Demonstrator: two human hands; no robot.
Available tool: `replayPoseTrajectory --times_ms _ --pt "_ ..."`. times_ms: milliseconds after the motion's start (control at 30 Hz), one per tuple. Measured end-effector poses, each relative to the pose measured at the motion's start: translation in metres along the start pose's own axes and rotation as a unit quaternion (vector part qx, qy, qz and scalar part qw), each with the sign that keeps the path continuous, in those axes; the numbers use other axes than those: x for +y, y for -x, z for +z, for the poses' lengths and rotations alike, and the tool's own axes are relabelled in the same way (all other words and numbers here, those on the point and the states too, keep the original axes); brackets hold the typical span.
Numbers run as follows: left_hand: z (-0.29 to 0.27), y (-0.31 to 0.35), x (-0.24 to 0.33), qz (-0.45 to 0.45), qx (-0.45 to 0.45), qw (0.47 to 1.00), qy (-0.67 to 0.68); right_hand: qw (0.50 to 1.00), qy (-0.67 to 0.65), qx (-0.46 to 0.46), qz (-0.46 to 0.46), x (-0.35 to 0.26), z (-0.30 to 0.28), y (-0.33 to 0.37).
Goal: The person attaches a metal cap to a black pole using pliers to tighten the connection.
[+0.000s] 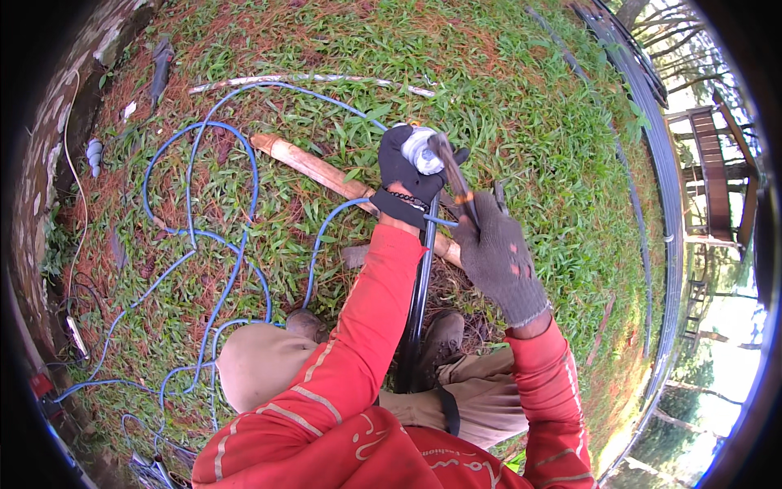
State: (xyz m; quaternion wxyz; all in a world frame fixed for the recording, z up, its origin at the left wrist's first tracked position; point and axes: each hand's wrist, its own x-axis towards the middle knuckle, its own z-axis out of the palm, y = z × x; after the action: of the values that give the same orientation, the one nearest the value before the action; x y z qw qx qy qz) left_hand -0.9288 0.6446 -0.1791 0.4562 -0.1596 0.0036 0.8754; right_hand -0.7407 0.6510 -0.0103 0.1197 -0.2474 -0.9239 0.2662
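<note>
My left hand (407, 175), in a dark glove, is closed around a whitish cylindrical piece (422, 150) with a round end; its exact kind is unclear. My right hand (498, 257), in a worn grey glove, grips a dark metal hand tool (458, 181) with an orange mark on it. The tool's upper end touches or overlaps the whitish piece; I cannot tell which. Below the left hand a glossy black pipe (419, 297) runs down between my boots. Whether the pipe joins the whitish piece is hidden by the glove.
A blue hose (255, 183) loops over the grass on the left and passes by my left hand. A bamboo pole (314, 167) lies beneath my arms. Long dark pipes (652, 155) stretch along the right. A low wall (61, 122) borders the left.
</note>
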Motion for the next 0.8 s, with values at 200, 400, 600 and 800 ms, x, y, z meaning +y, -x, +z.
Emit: replayPoseTrajectory --times_ms 200,400,600,800 --pt "-0.010 0.002 0.004 0.006 -0.051 0.999 0.002 0.998 -0.031 0.002 0.051 -0.010 0.000 0.003" --pt "-0.017 -0.002 0.001 -0.034 -0.129 0.988 0.076 0.998 -0.022 0.000 0.050 -0.006 0.000 0.004" --pt "-0.013 0.005 -0.006 0.014 -0.041 0.999 -0.030 0.995 -0.025 -0.038 0.084 -0.003 -0.012 0.002" --pt "-0.016 -0.001 -0.002 -0.036 -0.029 0.999 -0.022 0.992 -0.003 -0.083 0.096 -0.001 -0.020 -0.002"
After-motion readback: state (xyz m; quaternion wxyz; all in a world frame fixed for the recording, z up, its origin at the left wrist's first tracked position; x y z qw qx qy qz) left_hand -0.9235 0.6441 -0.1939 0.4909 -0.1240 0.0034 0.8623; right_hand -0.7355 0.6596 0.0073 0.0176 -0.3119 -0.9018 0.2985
